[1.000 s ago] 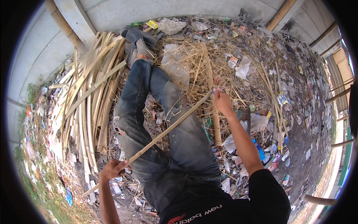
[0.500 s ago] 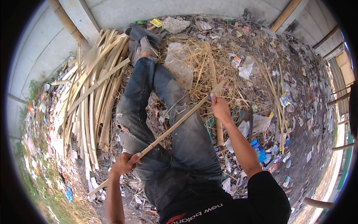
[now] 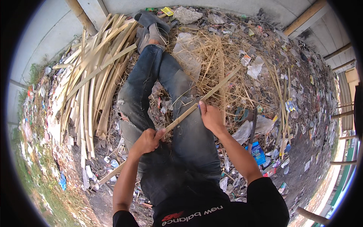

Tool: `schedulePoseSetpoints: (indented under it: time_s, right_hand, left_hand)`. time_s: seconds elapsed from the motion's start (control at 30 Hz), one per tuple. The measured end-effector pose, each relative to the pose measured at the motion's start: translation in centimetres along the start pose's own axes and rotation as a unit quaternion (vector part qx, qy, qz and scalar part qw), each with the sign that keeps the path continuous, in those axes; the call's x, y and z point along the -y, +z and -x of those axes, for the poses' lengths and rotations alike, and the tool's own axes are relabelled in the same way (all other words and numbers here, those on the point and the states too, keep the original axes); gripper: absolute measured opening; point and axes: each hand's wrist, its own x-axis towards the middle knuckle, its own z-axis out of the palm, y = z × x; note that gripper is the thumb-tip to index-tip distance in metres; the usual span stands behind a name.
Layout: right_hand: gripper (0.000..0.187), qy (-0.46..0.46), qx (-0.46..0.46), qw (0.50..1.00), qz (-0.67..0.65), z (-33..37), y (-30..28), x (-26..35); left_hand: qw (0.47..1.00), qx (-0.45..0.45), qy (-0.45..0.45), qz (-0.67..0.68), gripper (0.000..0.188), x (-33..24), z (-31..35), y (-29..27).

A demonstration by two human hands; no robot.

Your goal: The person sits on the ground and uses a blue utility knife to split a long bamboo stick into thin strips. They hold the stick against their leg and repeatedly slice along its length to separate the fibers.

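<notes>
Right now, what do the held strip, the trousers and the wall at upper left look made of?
Strip: probably bamboo, pale tan, seemingly smooth, judging by its long, narrow, slat-like form.
Trousers: likely denim, faded blue-grey, with frayed tears at one knee.
Wall: perhaps concrete, matte grey, with panel seams.

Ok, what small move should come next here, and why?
Probably slide the right hand a little farther out along the bamboo strip, with the left hand holding it. Both hands grip its middle stretch, while its far end juts well past the right hand, over the straw-like shavings, so a wider hold would likely steady it better.
</notes>
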Motion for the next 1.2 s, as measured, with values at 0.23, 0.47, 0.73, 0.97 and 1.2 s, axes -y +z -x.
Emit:
schedulePoseSetpoints:
  time_s: [0.23, 0.47, 0.73, 0.97, 1.2]
  right_hand:
    - [0.057, 0.074, 0.047, 0.996, 0.004, -1.5, -2.0, 0.1]
    - [0.062, 0.023, 0.086, 0.996, 0.022, 0.4, -1.0, 2.4]
    - [0.068, -0.005, 0.082, 0.996, 0.022, 1.8, -0.8, 3.3]
    - [0.076, -0.019, 0.213, 0.976, -0.046, 1.3, -2.7, 2.4]
    - [0.062, 0.081, 0.216, 0.929, -0.288, 1.1, -3.1, 2.5]
  left_hand:
    - [0.996, -0.046, 0.078, 0.013, 0.077, -1.6, -3.6, 3.1]
    - [0.997, -0.041, 0.066, 0.019, 0.078, -2.4, -5.4, 3.8]
    - [0.997, -0.019, 0.073, 0.023, 0.077, -2.0, -5.5, 3.6]
    - [0.995, -0.020, 0.096, 0.007, 0.078, -1.9, -4.8, 3.7]
    - [0.993, -0.076, 0.094, 0.004, 0.076, -3.0, -5.9, 4.6]
